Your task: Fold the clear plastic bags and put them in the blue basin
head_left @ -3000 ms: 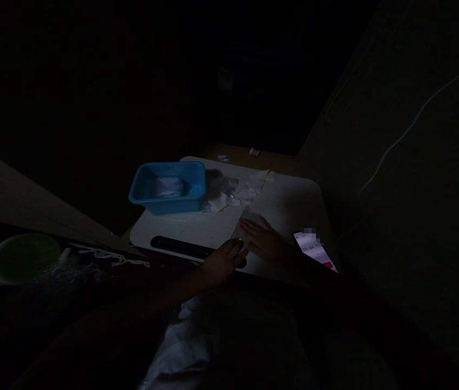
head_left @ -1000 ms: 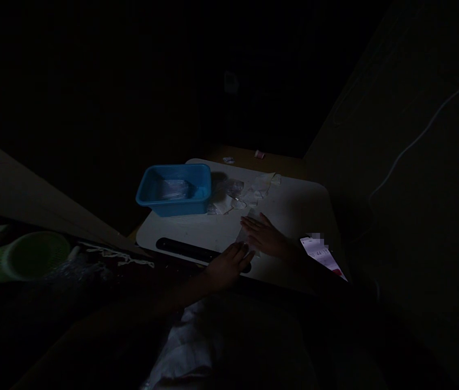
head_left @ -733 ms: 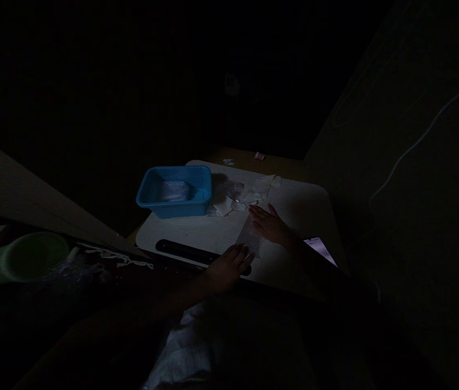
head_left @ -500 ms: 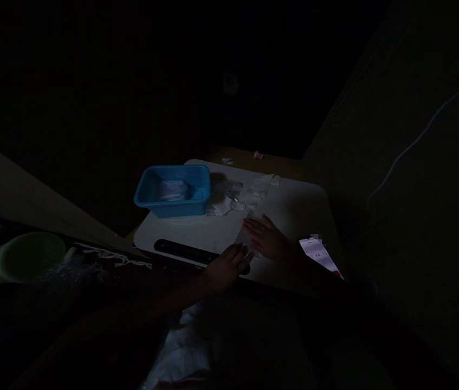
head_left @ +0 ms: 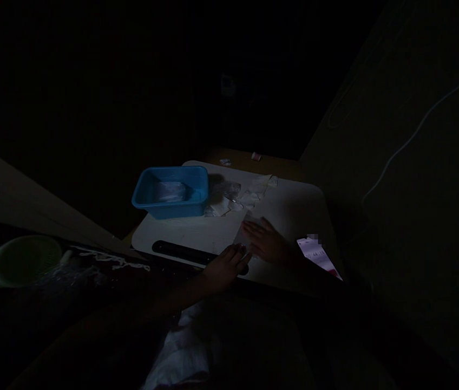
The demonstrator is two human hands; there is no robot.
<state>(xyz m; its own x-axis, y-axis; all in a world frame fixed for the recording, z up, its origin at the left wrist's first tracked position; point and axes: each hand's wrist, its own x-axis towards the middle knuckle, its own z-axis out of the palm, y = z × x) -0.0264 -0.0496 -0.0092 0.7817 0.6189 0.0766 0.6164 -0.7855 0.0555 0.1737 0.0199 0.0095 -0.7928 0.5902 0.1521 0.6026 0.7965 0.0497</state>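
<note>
In dim light, a small clear plastic bag (head_left: 241,233) lies flat on a white table (head_left: 306,211). My right hand (head_left: 267,242) rests on it from the right, its fingers stretched out and lying flat. My left hand (head_left: 224,266) is at the bag's near edge, fingers apart and slightly bent, with the tips touching the plastic. Both hands are close together near the table's front edge. Beyond them lie crumpled clear wrappers and pale scraps (head_left: 221,205). The fine detail of the bag is too dark to make out.
A blue plastic basin (head_left: 168,211) holding a clear-wrapped pack (head_left: 170,191) stands at the table's back left. A long black slot (head_left: 181,252) runs along the front edge. A lit phone (head_left: 319,257) lies at right. A green container (head_left: 24,260) is at far left.
My right hand has shifted very slightly over the bag, its fingers still flat. My left hand stays at the near edge. The whole view has moved a little.
</note>
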